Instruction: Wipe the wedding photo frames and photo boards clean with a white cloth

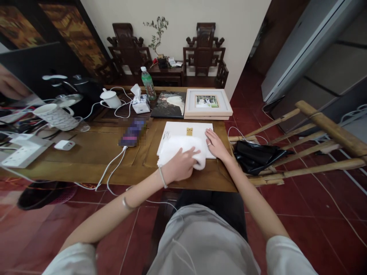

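Head view: near the table's [86,156] front-right corner, the left hand [182,165], grip unclear, rests on a cloth [174,146] while the flat, open right hand [215,145] seemingly steadies the white panel [177,129] underneath.

No words, brands or numbers can be read for certain. Small dark print stands by the left edge of the white panel [179,128], toward the right end of the table [86,162] — too tiny to make out. Near the panel's far edge sits a tan patch [189,131]; any lettering on it cannot be told. At the table's far edge, the green bottle [148,83] carries a label with blurred marks. The phone [132,132], between the table's near and far edges, shows a lit screen — pixelated, so its contents are illegible.
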`<control>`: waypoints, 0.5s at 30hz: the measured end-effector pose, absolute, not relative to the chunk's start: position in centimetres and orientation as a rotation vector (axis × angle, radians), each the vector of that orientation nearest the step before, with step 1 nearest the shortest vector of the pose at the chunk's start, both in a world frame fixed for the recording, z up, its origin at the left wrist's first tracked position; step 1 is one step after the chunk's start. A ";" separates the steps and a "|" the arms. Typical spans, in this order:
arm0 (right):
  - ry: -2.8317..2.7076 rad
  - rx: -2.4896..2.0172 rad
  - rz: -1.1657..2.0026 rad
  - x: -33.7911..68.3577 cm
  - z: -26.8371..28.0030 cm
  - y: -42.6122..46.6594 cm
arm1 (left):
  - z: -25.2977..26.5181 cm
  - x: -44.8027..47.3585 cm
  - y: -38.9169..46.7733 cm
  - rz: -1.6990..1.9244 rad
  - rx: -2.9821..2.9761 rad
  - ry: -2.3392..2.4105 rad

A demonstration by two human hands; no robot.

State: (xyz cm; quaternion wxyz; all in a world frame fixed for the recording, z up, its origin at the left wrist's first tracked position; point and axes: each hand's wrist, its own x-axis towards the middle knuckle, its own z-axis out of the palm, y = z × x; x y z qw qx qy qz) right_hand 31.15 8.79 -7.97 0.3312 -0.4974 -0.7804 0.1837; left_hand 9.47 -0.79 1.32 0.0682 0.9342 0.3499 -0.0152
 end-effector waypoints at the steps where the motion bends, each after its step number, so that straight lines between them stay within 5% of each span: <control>1: -2.037 -1.296 0.486 31.1 -7.9 8.8 | 1.3 9.6 0.6 -0.033 2.798 1.085; 8: -1.835 -1.388 0.601 31.3 -6.7 8.5 | -0.8 11.8 7.4 0.076 2.758 1.313; 15: -1.596 -1.270 0.711 31.5 -6.0 8.1 | -1.5 14.0 2.2 0.128 2.920 1.026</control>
